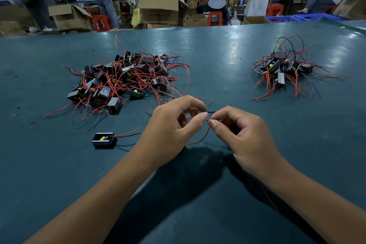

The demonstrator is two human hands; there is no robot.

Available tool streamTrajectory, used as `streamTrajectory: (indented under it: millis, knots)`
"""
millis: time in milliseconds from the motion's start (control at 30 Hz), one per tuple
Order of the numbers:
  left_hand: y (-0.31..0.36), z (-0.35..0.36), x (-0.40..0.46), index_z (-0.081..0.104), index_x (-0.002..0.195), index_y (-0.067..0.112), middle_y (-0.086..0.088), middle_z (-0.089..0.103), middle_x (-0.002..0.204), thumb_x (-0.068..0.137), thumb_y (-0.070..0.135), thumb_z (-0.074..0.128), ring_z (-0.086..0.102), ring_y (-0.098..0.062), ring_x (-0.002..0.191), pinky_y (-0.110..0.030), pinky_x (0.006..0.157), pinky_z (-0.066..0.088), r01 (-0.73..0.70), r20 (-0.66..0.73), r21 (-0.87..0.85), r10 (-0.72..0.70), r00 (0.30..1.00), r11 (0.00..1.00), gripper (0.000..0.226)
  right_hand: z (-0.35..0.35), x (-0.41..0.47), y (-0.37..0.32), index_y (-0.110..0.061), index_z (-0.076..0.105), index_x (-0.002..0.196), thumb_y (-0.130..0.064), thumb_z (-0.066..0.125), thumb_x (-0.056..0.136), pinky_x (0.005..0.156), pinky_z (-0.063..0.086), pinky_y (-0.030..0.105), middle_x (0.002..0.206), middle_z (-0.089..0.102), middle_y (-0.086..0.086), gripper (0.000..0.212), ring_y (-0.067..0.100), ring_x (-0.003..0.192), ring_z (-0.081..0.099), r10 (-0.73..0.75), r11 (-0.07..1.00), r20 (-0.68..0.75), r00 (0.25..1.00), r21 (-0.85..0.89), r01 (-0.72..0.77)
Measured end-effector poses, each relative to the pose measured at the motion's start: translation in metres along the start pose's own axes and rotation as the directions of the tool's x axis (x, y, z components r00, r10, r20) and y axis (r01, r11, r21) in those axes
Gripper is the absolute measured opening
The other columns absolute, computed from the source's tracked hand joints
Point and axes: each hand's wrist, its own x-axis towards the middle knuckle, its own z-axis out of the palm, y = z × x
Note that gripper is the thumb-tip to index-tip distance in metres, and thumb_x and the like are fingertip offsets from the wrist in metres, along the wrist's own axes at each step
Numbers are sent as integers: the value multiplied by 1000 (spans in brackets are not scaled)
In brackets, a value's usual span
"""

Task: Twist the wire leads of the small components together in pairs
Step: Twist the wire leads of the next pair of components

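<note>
We are in the middle of a twist: both hands meet just above the table point(217, 61), near its front edge, and pinch wire ends between thumb and forefinger. Our left hand point(174, 125) has its fingers curled, thumb and forefinger closed on a thin black wire point(211, 112) whose tip pokes out toward the right. Our right hand point(241, 130) is curled the same way, its thumb and forefinger nipping the end of a red wire point(200, 140) that loops down and back under the left hand. The 2 pinches sit almost touching, so we judge the leads are being brought together or rolled, though the joint itself is too small to read. One loose component point(104, 140) lies on the table just left of the left wrist, its red and black leads running toward that hand. A big pile point(122, 77) of components waits farther back on the left, and a smaller pile point(285, 67) lies well apart on the right, probably the finished ones. Next we need to roll the 2 ends around each other between the fingertips while keeping both pinches firm, so neither wire slips free.
</note>
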Motion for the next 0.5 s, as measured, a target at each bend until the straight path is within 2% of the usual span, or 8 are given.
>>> streamTrajectory:
  millis: [33,100,267,333,400,467,500]
  knots:
    - [2,-1,0,68,92,24,9,60,80,91,30,64,46,-9,55,-18,55,37,-42,12,54,42,999,998,7,0,-1,-1,-20,66,82,-19,68,92,50,30,30,55,44,5,11,19,53,34,-13,1000,12,1000,-12,13]
    - [4,-3,0,70,88,19,7,57,78,92,29,67,45,-8,60,-15,59,33,-94,23,124,92,996,988,11,0,-2,-3,-19,67,83,-19,67,93,52,31,34,59,47,13,10,26,56,37,-35,999,30,999,-14,36]
    - [6,-6,2,68,79,17,11,49,72,93,25,69,45,-8,62,-14,60,31,-173,42,225,168,985,959,16,-1,-3,-5,-19,69,85,-15,67,92,52,32,23,60,50,3,8,14,54,38,-95,994,45,994,-48,97]
    - [8,-3,0,66,76,19,12,47,64,92,30,65,42,-5,57,-16,56,31,-92,51,131,86,995,987,20,-1,-3,-7,-17,70,86,-13,67,90,54,34,18,63,54,-3,6,9,56,43,-148,982,29,989,-115,150]
    - [9,0,-1,65,70,20,13,44,54,90,31,62,35,-4,51,-21,50,29,65,74,-41,-62,995,997,23,-1,-2,-10,-15,71,86,-11,67,88,59,37,15,69,60,-4,6,9,61,50,-214,958,21,977,-190,214]
    - [13,2,-1,64,62,20,12,41,50,87,27,61,30,-8,46,-24,45,23,259,112,-217,-239,965,941,27,-2,-3,-11,-13,72,87,-11,67,88,65,39,13,74,63,-3,6,6,66,53,-272,925,31,962,-267,271]
    - [14,3,0,64,59,20,8,41,49,88,22,61,27,-9,44,-22,43,21,367,161,-310,-332,930,877,30,-2,-3,-12,-12,72,87,-11,66,87,66,38,12,75,64,-3,6,4,67,52,-297,906,41,954,-303,296]
